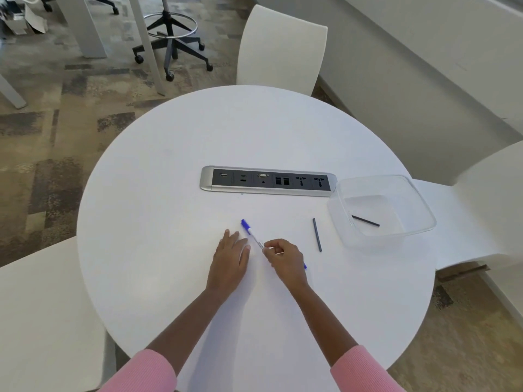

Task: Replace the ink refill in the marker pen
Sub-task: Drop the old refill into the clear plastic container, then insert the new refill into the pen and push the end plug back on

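Dark refill (317, 235) lies between marker pen (252, 234) and plastic container (418, 199).

Blue-capped white marker pen (252, 235), dark refill (317, 234), white table (169, 222), pink sleeves (147, 372).

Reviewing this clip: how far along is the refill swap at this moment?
One dark refill already lies in the clear container; whether it is the old one is unclear. In hand: the right hand grips the marker pen, capped blue, while the left hand rests flat beside it. Left: a second refill lies loose on the table.
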